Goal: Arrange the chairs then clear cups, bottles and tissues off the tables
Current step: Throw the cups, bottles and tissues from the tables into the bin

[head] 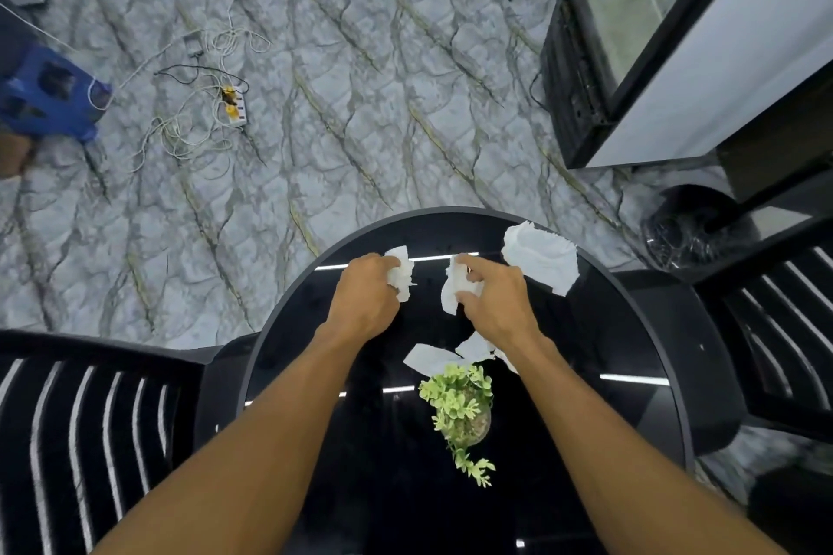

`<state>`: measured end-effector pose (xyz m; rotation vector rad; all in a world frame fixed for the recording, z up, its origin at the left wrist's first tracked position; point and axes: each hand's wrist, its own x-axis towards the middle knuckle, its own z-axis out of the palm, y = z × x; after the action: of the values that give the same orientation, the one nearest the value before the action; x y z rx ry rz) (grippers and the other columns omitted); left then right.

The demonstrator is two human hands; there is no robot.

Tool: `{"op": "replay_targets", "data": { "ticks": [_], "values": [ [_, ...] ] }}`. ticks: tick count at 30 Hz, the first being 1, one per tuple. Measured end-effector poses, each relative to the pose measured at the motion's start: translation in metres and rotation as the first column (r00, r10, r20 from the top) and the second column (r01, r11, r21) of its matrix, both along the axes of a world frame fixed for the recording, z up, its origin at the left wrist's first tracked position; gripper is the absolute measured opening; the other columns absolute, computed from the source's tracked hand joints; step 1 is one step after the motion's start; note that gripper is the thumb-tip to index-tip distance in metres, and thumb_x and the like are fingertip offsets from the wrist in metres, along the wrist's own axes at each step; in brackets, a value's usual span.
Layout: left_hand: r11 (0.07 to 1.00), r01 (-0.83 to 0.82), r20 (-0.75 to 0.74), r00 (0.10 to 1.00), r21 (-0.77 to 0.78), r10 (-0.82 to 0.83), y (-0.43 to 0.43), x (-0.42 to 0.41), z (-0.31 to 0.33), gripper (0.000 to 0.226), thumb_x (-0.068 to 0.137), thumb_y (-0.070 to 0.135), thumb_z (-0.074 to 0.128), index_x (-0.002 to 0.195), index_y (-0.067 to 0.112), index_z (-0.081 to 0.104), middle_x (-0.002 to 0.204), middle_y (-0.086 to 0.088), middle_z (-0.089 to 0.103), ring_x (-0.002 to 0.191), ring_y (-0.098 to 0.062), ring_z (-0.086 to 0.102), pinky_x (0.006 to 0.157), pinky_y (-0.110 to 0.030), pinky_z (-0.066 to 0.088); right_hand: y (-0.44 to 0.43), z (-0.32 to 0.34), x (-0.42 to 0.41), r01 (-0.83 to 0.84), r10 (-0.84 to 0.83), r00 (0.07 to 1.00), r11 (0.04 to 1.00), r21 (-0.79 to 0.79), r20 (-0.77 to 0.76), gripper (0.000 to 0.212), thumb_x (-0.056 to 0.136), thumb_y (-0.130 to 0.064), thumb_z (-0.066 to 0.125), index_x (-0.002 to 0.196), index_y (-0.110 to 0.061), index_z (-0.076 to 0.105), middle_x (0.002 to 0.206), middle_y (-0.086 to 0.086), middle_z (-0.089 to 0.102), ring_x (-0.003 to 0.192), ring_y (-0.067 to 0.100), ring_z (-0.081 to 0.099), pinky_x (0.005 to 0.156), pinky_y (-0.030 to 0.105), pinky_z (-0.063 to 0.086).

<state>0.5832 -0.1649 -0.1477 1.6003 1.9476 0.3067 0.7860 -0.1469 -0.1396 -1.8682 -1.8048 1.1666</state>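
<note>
Both arms outstretched over table [288,356], left hand [364,298] fingers curled gripping tissue [402,273], right hand [493,301] pinching second tissue [453,289] beyond plant [459,408]

Person's body as seen by the head camera. Two forearms and two hands are the only parts in view. Left forearm [270,442] and right forearm [608,442]: bare along their whole visible length, from the lower frame edge to the wrist. Each appears broad at the frame edge and tapers steadily toward the wrist under the wide-angle lens. Both wrists: bare, smooth in outline. Left hand [365,300]: bare, shown from the back, with the knuckles forming a rounded ridge. Right hand [493,306]: bare, shown from the back, with the knuckles, thumb and forefinger each distinct in outline
</note>
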Motion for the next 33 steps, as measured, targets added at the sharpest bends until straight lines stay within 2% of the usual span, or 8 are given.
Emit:
{"op": "replay_targets", "data": {
  "ticks": [4, 9, 13, 16, 22, 26, 29, 33],
  "values": [
    [0.999, 0.035, 0.165, 0.986, -0.033, -0.029, -0.027, 0.001, 0.010, 0.047, 0.085, 0.010, 0.066, 0.127, 0.031, 0.059, 0.116, 0.006, 0.063, 0.105, -0.013, 0.060, 0.093, -0.030, 0.052, -0.003, 0.014, 0.023, 0.121, -0.119, 0.992, 0.992, 0.031, -0.051, 0.029, 0.082, -0.006, 0.072, 0.110, -0.013, 0.075, 0.110, 0.001, 0.071, 0.106, 0.009, 0.061, 0.086, 0.012, 0.039],
    [0.925, 0.346, 0.187, 0.930, -0.157, -0.316, -0.052, 0.023, 0.008, 0.057, 0.083, 0.011, 0.071, 0.133, 0.035, 0.057, 0.117, 0.010, 0.059, 0.105, -0.009, 0.057, 0.092, -0.032, 0.053, -0.023, 0.017, 0.040, 0.087, -0.087, 0.996, 0.996, 0.031, 0.004, 0.023, 0.080, -0.007, 0.073, 0.102, -0.014, 0.076, 0.112, -0.002, 0.071, 0.104, 0.012, 0.064, 0.092, 0.020, 0.047],
    [0.832, 0.540, 0.068, 0.841, -0.123, -0.536, -0.063, 0.033, -0.006, 0.035, 0.081, 0.026, 0.073, 0.114, 0.035, 0.068, 0.108, 0.012, 0.048, 0.090, -0.008, 0.055, 0.080, -0.029, 0.053, -0.051, 0.006, 0.054, 0.011, -0.012, 0.991, 1.000, 0.009, 0.136, 0.018, 0.081, -0.008, 0.072, 0.096, -0.017, 0.074, 0.141, -0.005, 0.050, 0.129, 0.015, 0.047, 0.095, 0.016, 0.031],
    [0.849, 0.519, 0.019, 0.854, -0.097, -0.520, -0.069, 0.033, -0.011, 0.023, 0.077, 0.019, 0.074, 0.096, 0.031, 0.069, 0.115, 0.018, 0.043, 0.092, -0.006, 0.056, 0.077, -0.025, 0.052, -0.069, -0.005, 0.054, -0.067, 0.074, 0.972, 0.997, -0.039, 0.225, 0.023, 0.086, -0.005, 0.067, 0.106, -0.014, 0.073, 0.151, -0.003, 0.043, 0.132, 0.019, 0.047, 0.096, 0.019, 0.041],
    [0.888, 0.453, -0.014, 0.890, -0.074, -0.455, -0.049, 0.024, -0.004, 0.022, 0.076, 0.004, 0.059, 0.088, 0.021, 0.067, 0.092, 0.009, 0.058, 0.091, -0.013, 0.055, 0.080, -0.031, 0.050, -0.067, -0.007, 0.053, 0.072, -0.078, 0.982, 0.996, 0.043, 0.170, 0.019, 0.085, 0.001, 0.059, 0.095, -0.007, 0.074, 0.095, 0.009, 0.072, 0.090, 0.025, 0.067, 0.078, 0.036, 0.057],
    [0.919, 0.391, 0.017, 0.920, 0.055, -0.392, 0.000, 0.042, 0.023, 0.021, 0.074, 0.000, 0.054, 0.085, 0.015, 0.063, 0.086, 0.003, 0.057, 0.086, -0.019, 0.051, 0.078, -0.039, 0.047, -0.070, -0.001, 0.073, 0.161, -0.179, 0.974, 0.978, 0.131, 0.136, 0.030, 0.083, 0.002, 0.061, 0.105, -0.014, 0.073, 0.088, 0.008, 0.069, 0.081, 0.023, 0.061, 0.075, 0.034, 0.054],
    [0.888, 0.451, -0.026, 0.892, 0.087, -0.450, 0.039, 0.073, 0.035, 0.031, 0.080, 0.003, 0.057, 0.107, 0.015, 0.067, 0.094, 0.004, 0.058, 0.096, -0.022, 0.048, 0.083, -0.037, 0.044, -0.076, -0.011, 0.085, 0.110, -0.140, 0.970, 0.982, 0.155, 0.198, 0.019, 0.078, 0.008, 0.058, 0.080, -0.006, 0.072, 0.077, 0.008, 0.067, 0.073, 0.025, 0.059, 0.070, 0.046, 0.056],
    [0.850, 0.520, -0.052, 0.854, 0.083, -0.518, 0.076, 0.124, 0.035, 0.044, 0.080, 0.011, 0.066, 0.123, 0.019, 0.061, 0.113, -0.007, 0.059, 0.109, -0.028, 0.049, 0.092, -0.041, 0.046, -0.079, -0.024, 0.097, 0.186, -0.236, 0.957, 0.946, 0.267, 0.169, 0.025, 0.076, 0.010, 0.067, 0.092, -0.007, 0.077, 0.087, 0.002, 0.072, 0.079, 0.020, 0.065, 0.071, 0.034, 0.058]
  ]
}}
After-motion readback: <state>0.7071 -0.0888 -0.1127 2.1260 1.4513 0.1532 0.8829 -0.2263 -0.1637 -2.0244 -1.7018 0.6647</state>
